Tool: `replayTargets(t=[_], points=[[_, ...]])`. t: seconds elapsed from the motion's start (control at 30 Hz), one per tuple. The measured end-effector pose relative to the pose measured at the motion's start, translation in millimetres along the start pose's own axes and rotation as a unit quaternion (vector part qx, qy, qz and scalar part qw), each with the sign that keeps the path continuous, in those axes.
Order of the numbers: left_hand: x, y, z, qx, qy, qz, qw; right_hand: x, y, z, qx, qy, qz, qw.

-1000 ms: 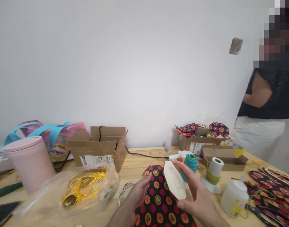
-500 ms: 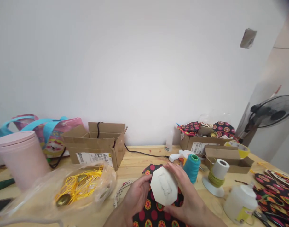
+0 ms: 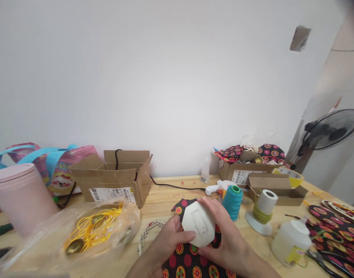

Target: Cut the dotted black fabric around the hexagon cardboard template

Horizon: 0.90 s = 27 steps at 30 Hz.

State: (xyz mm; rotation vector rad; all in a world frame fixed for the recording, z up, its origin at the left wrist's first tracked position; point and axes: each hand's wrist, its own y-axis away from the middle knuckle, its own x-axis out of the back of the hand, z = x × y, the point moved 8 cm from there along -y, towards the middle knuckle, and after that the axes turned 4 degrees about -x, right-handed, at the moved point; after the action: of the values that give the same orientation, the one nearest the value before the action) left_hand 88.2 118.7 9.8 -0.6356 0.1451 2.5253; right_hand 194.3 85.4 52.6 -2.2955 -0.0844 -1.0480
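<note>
A white octagonal piece with a pencilled outline lies over black fabric printed with red and orange circles. My left hand is at its left side, the thumb pressed on the lower left of the white face and the other fingers partly hidden. My right hand wraps the right side, fingers along the top right edge and thumb at the bottom edge. Part of the fabric shows beyond the upper left edge of the piece.
A teal thread cone, a glue gun, a green thread spool and a glue bottle stand to the right. Scissors lie beyond. Leftward are a cardboard box, a plastic bag of yellow cord and a pink canister.
My left thumb has moved from the left edge onto the white face. The white piece is slightly further left and turned a little. The whole view has shifted slightly.
</note>
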Motion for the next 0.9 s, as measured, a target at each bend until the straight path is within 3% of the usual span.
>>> replayTargets(t=[0.43, 0.9], points=[[-2.0, -0.3, 0.8, -0.016, 0.009, -0.027, 0.999, 0.2, -0.6, 1.3, 0.002, -0.006, 0.033, 0.999], [0.6, 0.2, -1.2, -0.012, -0.015, -0.006, 1.0, 1.1, -0.5, -3.2, -0.003, -0.002, 0.045, 0.999]])
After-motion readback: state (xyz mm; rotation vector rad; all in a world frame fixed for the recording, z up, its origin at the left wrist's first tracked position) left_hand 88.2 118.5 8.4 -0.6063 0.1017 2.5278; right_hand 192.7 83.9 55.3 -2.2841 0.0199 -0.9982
